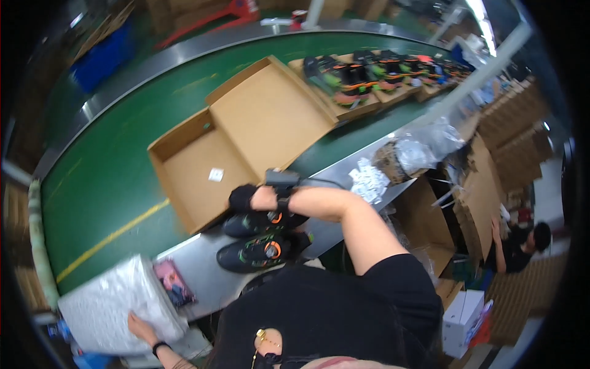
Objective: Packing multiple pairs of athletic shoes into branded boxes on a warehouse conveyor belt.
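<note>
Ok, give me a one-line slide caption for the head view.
Right hand on a pair of black sneakers beside an open cardboard shoebox; left hand on white tissue paper.

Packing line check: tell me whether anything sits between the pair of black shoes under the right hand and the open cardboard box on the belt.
Nothing visible does. The right hand rests on the black shoes at the metal ledge, right beside the open box. Inside the box lies only a small white packet.
</note>
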`<state>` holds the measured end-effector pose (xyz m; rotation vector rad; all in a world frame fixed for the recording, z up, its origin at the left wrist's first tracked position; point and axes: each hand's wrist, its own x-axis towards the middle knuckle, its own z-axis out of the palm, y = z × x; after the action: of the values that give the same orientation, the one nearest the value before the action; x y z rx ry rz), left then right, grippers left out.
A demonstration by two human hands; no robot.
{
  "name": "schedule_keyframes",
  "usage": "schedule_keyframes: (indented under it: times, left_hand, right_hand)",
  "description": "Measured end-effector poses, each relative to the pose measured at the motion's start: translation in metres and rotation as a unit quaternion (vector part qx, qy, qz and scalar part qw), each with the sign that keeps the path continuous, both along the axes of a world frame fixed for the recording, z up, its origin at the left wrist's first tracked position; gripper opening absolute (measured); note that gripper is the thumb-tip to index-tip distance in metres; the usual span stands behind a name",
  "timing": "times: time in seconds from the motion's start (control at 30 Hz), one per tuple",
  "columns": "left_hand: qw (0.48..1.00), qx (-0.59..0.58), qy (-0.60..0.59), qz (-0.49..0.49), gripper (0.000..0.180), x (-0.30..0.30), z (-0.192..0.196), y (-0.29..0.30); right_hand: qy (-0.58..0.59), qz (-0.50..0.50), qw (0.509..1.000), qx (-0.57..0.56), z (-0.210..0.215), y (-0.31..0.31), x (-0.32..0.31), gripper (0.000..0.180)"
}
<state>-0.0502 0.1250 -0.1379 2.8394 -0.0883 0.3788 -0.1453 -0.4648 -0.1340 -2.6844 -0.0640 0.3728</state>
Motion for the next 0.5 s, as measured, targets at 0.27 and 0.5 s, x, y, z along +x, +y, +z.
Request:
schedule_keyframes:
  times: [0.27,0.5]
  left_hand:
    - [0.964,-0.102,-0.22,0.114,0.033,0.039,0.164,-0.038]
    - [0.937,-0.295,-0.121,-0.142,0.032,-0.014,0.221,-0.294]
  right_hand:
    - [0.02,0.017,1.0,0.008,0.045,-0.005,0.0,0.029]
    - [-0.077,0.13,0.945,0.291,0.148,0.034,-0.006,0.079]
